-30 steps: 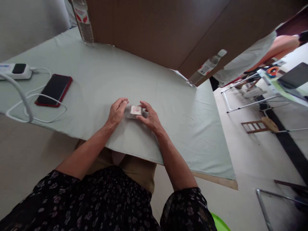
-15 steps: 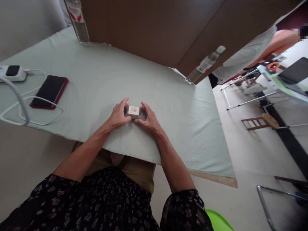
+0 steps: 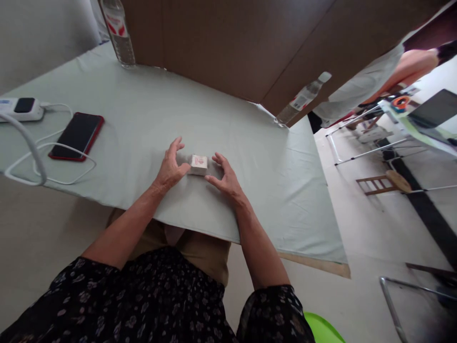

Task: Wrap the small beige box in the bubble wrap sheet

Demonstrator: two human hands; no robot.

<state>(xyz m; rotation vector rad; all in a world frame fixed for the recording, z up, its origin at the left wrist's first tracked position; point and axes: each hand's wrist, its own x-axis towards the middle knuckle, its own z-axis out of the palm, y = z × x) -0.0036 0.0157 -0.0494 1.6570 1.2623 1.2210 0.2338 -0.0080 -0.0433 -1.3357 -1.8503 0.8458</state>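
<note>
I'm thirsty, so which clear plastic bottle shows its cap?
The white-capped clear plastic bottle on the right; the left bottle runs off the picture's top edge.

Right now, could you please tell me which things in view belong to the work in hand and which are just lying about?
Seems part of the work:
Left hand, open
Right hand, open
Small printed box, between the two hands

Seems just lying about:
Phone with red edging
White power strip
White cable
Left bottle
Right bottle

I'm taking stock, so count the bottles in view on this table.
2. One bottle stands near the left end of the board, the other bottle near its right end. More could be hidden behind it.
</note>
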